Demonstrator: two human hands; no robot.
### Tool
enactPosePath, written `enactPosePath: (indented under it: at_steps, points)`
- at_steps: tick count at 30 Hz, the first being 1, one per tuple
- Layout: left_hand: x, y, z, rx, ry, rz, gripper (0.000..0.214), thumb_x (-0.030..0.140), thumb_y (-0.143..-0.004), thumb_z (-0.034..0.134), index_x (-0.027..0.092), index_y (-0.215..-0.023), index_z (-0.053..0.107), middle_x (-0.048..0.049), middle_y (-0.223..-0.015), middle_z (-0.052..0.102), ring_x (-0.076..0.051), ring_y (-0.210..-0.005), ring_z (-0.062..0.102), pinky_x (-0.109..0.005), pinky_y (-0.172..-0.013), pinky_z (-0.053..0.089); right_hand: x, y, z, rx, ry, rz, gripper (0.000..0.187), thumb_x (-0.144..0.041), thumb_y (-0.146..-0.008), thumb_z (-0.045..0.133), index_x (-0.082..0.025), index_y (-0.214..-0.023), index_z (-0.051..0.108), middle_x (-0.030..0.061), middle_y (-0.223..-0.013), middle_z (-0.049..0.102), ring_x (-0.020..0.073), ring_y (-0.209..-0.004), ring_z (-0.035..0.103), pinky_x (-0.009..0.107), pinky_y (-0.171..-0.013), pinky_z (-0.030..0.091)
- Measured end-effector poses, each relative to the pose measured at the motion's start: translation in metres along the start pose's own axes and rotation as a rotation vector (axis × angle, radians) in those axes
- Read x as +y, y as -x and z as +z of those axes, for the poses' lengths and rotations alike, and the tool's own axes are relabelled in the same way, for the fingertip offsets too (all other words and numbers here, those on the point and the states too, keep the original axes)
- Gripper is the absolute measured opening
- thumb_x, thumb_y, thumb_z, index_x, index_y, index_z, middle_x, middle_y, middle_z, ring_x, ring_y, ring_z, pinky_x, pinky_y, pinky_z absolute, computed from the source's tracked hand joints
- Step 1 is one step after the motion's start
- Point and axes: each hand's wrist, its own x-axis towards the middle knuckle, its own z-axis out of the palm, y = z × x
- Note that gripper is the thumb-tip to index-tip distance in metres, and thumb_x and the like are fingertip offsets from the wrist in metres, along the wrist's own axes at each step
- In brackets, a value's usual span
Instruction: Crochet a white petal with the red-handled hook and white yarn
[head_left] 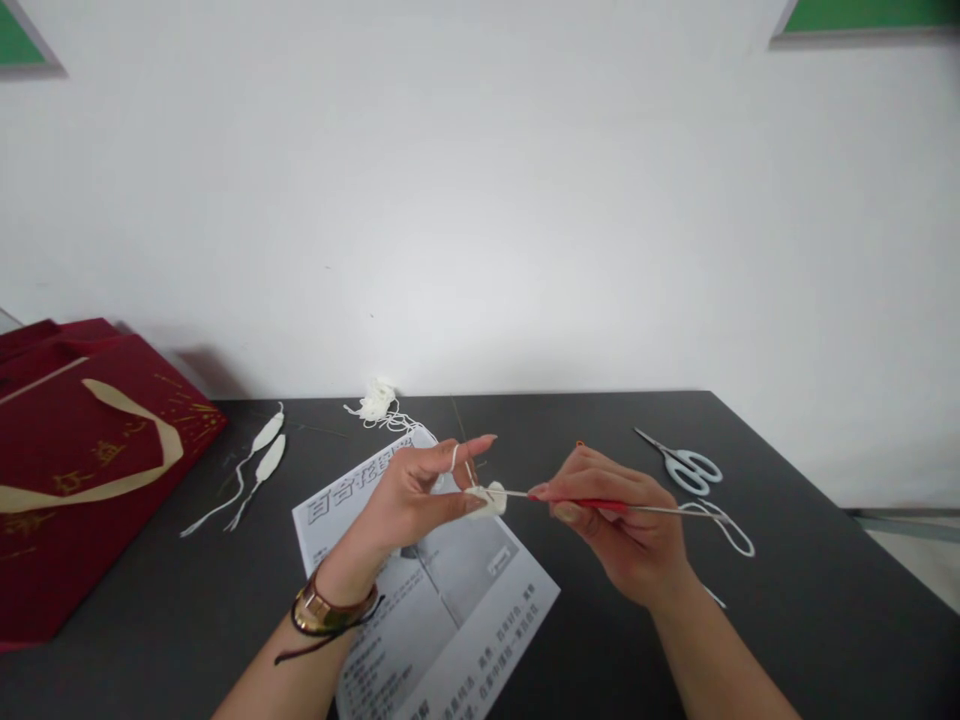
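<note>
Nearest, flat printed paper (480, 585), askew on smooth blk table (540, 430). Above it, L hand (416, 500) pinches small soft wht piece (491, 502), yarn (454, 457) looped round index. R hand (630, 530) grips slim metal hook (611, 506) by red handle; hook's long axis approx horiz., tip pointing L at piece; piece's axis unclear. Beyond: scissors (673, 458) w/ pale oval loops, R; 2 wht leaf shapes (271, 457), L; tangled yarn heap (377, 402), back.

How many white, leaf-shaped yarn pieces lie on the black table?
2: one white, leaf-shaped yarn piece right of the red paper bag, another slightly nearer; the bag may hide more.
</note>
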Motion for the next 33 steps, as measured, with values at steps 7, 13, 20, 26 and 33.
enactPosePath:
  at_steps: [7,13,20,26,33]
  points:
    - [0.008,0.002,-0.002,-0.147,0.075,-0.106,0.005,0.02,-0.065,0.074,0.021,-0.062,0.071,-0.0035,-0.061,0.065,-0.018,-0.06,0.06,-0.046,-0.085,0.049,0.003,0.0,-0.003,-0.025,-0.145,0.064,0.011,-0.02,-0.082,0.062,-0.02,-0.088,0.072,0.0051,-0.071,0.068,0.0158,-0.062,0.058,0.029,-0.055,0.045]
    - [0.006,0.004,-0.003,-0.184,0.096,-0.158,0.009,0.021,-0.062,0.075,0.02,-0.072,0.074,-0.0047,-0.061,0.065,-0.023,-0.067,0.064,-0.043,-0.074,0.054,0.001,-0.001,-0.004,-0.043,-0.197,0.077,0.01,-0.02,-0.081,0.064,-0.02,-0.086,0.072,0.0057,-0.071,0.069,0.0163,-0.063,0.058,0.03,-0.055,0.045]
    - [0.011,0.002,-0.004,-0.263,0.116,-0.144,0.007,0.022,-0.063,0.075,0.021,-0.058,0.069,-0.002,-0.057,0.064,-0.019,-0.061,0.062,-0.047,-0.096,0.042,0.005,0.002,-0.003,-0.061,-0.297,0.145,0.01,-0.022,-0.079,0.066,-0.018,-0.085,0.073,0.0061,-0.071,0.068,0.0148,-0.06,0.057,0.028,-0.051,0.045]
    - [0.013,0.001,-0.003,-0.27,0.105,-0.148,0.007,0.023,-0.062,0.076,0.021,-0.058,0.07,-0.0029,-0.058,0.065,-0.022,-0.066,0.065,-0.048,-0.103,0.035,0.014,0.003,0.005,0.039,-0.53,0.355,0.012,-0.026,-0.078,0.067,-0.015,-0.079,0.072,0.0061,-0.07,0.069,0.0117,-0.049,0.055,0.025,-0.043,0.046]
    - [0.007,0.004,-0.004,-0.276,0.194,-0.192,0.01,0.018,-0.058,0.078,0.022,-0.065,0.073,0.0,-0.056,0.062,-0.017,-0.057,0.061,-0.045,-0.099,0.038,0.013,0.0,-0.003,-0.075,-0.441,0.228,0.01,-0.025,-0.077,0.068,-0.018,-0.082,0.073,0.0049,-0.068,0.065,0.0129,-0.055,0.054,0.025,-0.047,0.043]
